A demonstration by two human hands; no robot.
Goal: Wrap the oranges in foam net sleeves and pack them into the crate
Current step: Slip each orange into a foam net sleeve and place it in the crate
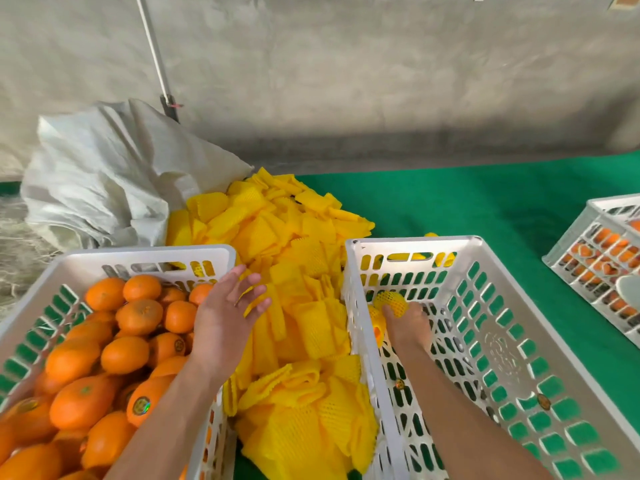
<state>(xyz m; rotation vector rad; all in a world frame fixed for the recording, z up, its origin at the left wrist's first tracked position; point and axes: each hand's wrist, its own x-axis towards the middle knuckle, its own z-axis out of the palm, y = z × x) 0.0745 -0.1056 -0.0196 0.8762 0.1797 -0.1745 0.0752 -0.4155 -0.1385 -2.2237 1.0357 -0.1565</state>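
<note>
Right hand (403, 322) low inside the near-empty packing crate (485, 247), fingers curled over a sleeved orange (389, 301) at the far-left corner of the floor; a second sleeved fruit (377, 323) touches it. Left hand (225, 317) hovers with fingers spread and holds nothing, above the gap between the supply crate (166, 252) and the heap of yellow foam net sleeves (298, 271). Bare oranges (138, 317) fill the supply crate. Judgement: the sleeves are light, soft and springy, best pinched at an open end and stretched; the fruit is firm, smooth-skinned and bruisable, best cupped around its middle.
</note>
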